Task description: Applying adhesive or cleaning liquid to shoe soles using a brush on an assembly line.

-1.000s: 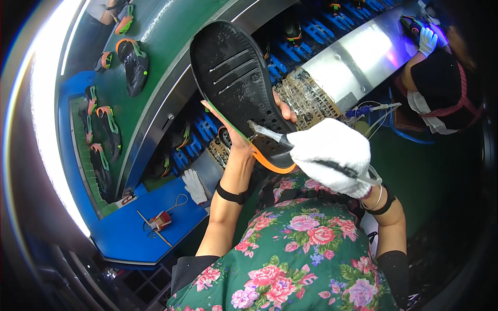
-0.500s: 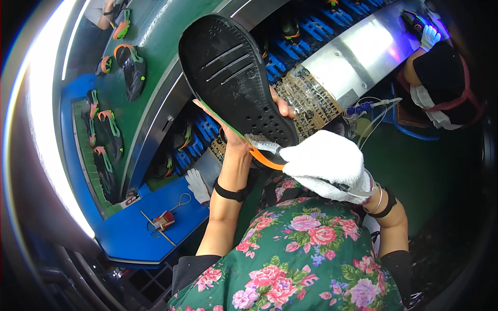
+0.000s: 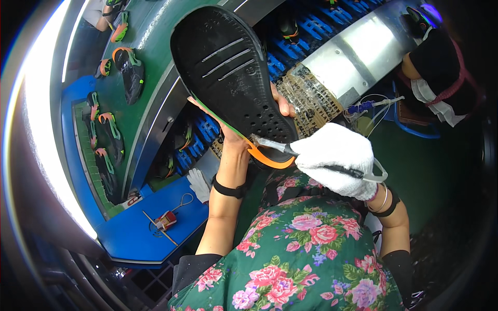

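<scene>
My bare left hand (image 3: 232, 133) supports a large black shoe sole (image 3: 223, 78) from beneath, its fingers wrapped round both edges. The sole is tilted with its inner face up, showing three slots and a cluster of small holes towards the heel. Orange and green trim runs along its near left rim. In a white knitted glove, my right hand (image 3: 334, 158) is closed on a slim brush (image 3: 273, 145) with a pale tube curving behind it. The brush's tip touches or nearly touches the sole's left edge by the heel; the exact contact is unclear.
Shoes (image 3: 128, 75) in black, orange and green lie on the green conveyor (image 3: 158, 49) at left. A blue side table (image 3: 129, 236) holds a white glove (image 3: 198, 185) and a small red item (image 3: 165, 220). Blue racks (image 3: 311, 33) line the far side; another person (image 3: 436, 67) sits at right.
The sole has shifted slightly left and up in my left hand. My gloved right hand has turned and moved a little right, so more of the brush and orange heel trim shows.
</scene>
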The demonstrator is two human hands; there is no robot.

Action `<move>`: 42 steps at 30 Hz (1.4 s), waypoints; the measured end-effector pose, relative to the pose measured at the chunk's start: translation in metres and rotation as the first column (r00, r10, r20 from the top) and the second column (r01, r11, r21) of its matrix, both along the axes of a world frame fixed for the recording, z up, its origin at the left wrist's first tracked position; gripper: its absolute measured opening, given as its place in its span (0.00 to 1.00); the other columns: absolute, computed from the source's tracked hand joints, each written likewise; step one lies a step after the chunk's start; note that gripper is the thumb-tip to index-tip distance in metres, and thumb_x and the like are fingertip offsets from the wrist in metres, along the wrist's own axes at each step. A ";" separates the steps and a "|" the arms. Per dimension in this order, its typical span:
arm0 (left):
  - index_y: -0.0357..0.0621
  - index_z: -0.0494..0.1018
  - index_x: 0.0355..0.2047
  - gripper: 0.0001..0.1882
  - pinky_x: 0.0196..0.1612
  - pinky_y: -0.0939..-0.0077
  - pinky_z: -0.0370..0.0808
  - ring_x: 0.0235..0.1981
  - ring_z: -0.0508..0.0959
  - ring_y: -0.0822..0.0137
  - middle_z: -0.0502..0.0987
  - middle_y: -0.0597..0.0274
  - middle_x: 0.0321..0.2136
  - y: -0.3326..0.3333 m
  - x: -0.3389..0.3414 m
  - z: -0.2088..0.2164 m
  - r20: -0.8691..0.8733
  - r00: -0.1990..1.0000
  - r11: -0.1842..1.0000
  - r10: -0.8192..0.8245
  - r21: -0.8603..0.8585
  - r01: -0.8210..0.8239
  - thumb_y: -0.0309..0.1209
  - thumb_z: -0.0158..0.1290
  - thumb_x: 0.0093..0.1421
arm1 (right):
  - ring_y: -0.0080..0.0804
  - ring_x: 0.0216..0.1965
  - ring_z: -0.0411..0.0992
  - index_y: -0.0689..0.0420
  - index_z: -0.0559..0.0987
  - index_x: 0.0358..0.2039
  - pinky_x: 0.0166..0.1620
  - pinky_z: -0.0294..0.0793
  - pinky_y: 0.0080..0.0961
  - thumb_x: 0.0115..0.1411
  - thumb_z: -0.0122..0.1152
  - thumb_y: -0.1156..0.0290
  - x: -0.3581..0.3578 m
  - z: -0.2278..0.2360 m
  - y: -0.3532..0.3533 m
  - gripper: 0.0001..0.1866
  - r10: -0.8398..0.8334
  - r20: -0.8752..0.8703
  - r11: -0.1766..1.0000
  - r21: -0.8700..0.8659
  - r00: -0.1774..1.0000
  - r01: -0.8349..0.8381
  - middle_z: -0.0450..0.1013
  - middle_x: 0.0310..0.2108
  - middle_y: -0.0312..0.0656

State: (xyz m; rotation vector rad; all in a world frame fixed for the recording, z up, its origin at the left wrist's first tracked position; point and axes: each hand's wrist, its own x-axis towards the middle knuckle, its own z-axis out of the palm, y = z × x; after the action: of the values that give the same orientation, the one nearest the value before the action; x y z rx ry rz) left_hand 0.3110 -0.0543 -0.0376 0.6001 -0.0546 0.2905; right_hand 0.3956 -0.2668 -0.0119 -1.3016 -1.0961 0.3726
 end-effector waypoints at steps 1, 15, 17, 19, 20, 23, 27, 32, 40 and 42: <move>0.29 0.70 0.44 0.35 0.50 0.50 0.78 0.39 0.81 0.51 0.73 0.52 0.35 0.002 0.000 0.000 -0.002 1.000 1.000 0.001 0.003 -0.001 0.58 0.55 0.66 | 0.37 0.34 0.82 0.56 0.88 0.34 0.38 0.79 0.30 0.49 0.76 0.79 0.000 0.000 0.000 0.11 0.001 -0.002 1.000 0.003 1.000 -0.001 0.85 0.39 0.44; 0.29 0.71 0.40 0.32 0.49 0.49 0.78 0.37 0.82 0.53 0.72 0.52 0.31 0.009 0.010 0.011 -0.015 0.997 0.991 -0.077 0.108 0.078 0.54 0.58 0.65 | 0.39 0.35 0.81 0.56 0.88 0.42 0.38 0.81 0.32 0.50 0.76 0.77 0.003 -0.001 -0.007 0.16 0.062 0.139 0.998 0.021 0.988 -0.066 0.85 0.41 0.42; 0.29 0.71 0.40 0.32 0.49 0.49 0.78 0.37 0.82 0.53 0.72 0.52 0.32 0.009 0.014 0.012 0.003 0.997 0.990 -0.083 0.112 0.082 0.54 0.57 0.65 | 0.39 0.35 0.81 0.55 0.88 0.42 0.38 0.81 0.32 0.50 0.75 0.77 0.003 0.002 -0.007 0.16 0.061 0.207 0.997 0.032 0.976 -0.070 0.85 0.41 0.42; 0.29 0.71 0.41 0.32 0.49 0.49 0.78 0.37 0.82 0.53 0.72 0.52 0.32 0.012 0.009 0.007 0.010 0.998 0.990 -0.059 0.129 0.057 0.54 0.57 0.66 | 0.38 0.37 0.81 0.54 0.88 0.43 0.39 0.81 0.31 0.51 0.75 0.77 0.001 -0.001 -0.004 0.17 0.105 0.256 0.991 0.050 0.961 -0.121 0.84 0.43 0.42; 0.28 0.71 0.42 0.32 0.49 0.48 0.78 0.37 0.82 0.52 0.72 0.52 0.33 0.014 0.006 0.003 0.017 0.999 0.990 -0.047 0.135 0.044 0.54 0.56 0.66 | 0.38 0.37 0.81 0.54 0.88 0.43 0.39 0.81 0.31 0.51 0.75 0.77 0.001 -0.003 -0.005 0.17 0.113 0.254 0.990 0.056 0.961 -0.131 0.84 0.43 0.42; 0.28 0.70 0.45 0.33 0.49 0.48 0.78 0.38 0.81 0.52 0.72 0.51 0.36 0.015 0.010 0.000 0.061 0.997 0.988 -0.044 0.149 0.035 0.54 0.55 0.67 | 0.39 0.39 0.82 0.53 0.87 0.45 0.41 0.82 0.32 0.51 0.73 0.79 -0.001 -0.002 -0.008 0.18 0.097 0.230 0.995 -0.001 0.968 -0.099 0.84 0.45 0.42; 0.28 0.70 0.48 0.37 0.50 0.47 0.79 0.40 0.81 0.52 0.71 0.51 0.40 0.017 0.014 -0.003 0.077 0.996 0.985 -0.038 0.174 0.024 0.59 0.53 0.67 | 0.40 0.40 0.82 0.53 0.87 0.47 0.43 0.83 0.34 0.52 0.72 0.79 -0.014 0.000 -0.005 0.19 0.061 0.285 0.994 0.074 0.957 -0.085 0.84 0.45 0.42; 0.30 0.70 0.50 0.43 0.50 0.48 0.79 0.40 0.81 0.52 0.71 0.51 0.39 0.014 0.013 -0.011 0.085 0.996 0.985 -0.022 0.172 0.007 0.67 0.49 0.65 | 0.39 0.42 0.82 0.51 0.87 0.48 0.44 0.82 0.34 0.55 0.72 0.77 -0.016 0.008 -0.008 0.18 0.035 0.292 0.996 0.071 0.956 -0.058 0.84 0.46 0.40; 0.32 0.70 0.52 0.47 0.49 0.48 0.79 0.40 0.81 0.53 0.73 0.51 0.41 0.005 0.016 -0.011 0.039 0.999 0.988 -0.013 0.152 0.007 0.73 0.45 0.63 | 0.38 0.38 0.83 0.50 0.88 0.39 0.41 0.81 0.32 0.50 0.75 0.78 -0.012 0.008 -0.010 0.14 -0.007 0.208 0.999 0.049 0.978 -0.003 0.85 0.40 0.41; 0.32 0.70 0.51 0.46 0.49 0.48 0.78 0.40 0.81 0.53 0.73 0.52 0.40 0.007 0.017 -0.013 0.048 0.999 0.988 -0.025 0.156 0.017 0.71 0.47 0.64 | 0.39 0.33 0.82 0.54 0.86 0.30 0.39 0.81 0.32 0.46 0.76 0.81 -0.009 0.014 -0.011 0.10 -0.106 0.176 0.994 -0.009 0.979 0.109 0.84 0.34 0.44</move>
State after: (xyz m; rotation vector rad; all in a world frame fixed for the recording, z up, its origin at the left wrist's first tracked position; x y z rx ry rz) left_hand 0.3279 -0.0471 -0.0501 0.7464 -0.1327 0.2824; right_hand 0.3865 -0.2782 0.0018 -1.4244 -1.1649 0.1902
